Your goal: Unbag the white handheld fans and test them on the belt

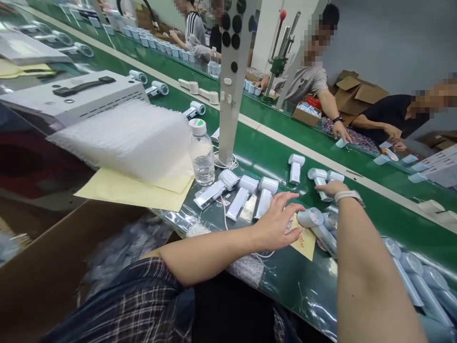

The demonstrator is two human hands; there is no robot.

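Note:
My left hand point(280, 220) is open, fingers spread and curved, over the near edge of the bench. Beside its fingertips lies a pale blue device point(311, 217) with a round barrel head, shaped like a small hair dryer. Farther right, my right hand point(334, 187) reaches onto the green belt, its thumb across the handle of another hair-dryer-shaped device point(320, 183); its other fingers are mostly hidden. One more such device point(335, 176) lies just beyond that hand. Left of my left hand, three of them point(243, 196) lie in a row. Under the left fingers is a yellow paper point(303, 240) with red writing.
A water bottle point(203, 155) stands by a metal post point(230, 90). Bubble-wrap bags point(124, 138) lie against a white case point(74, 93) at left. Several wrapped devices point(417, 276) are piled beside my right forearm. Across the green belt point(264, 145), other people handle small parts.

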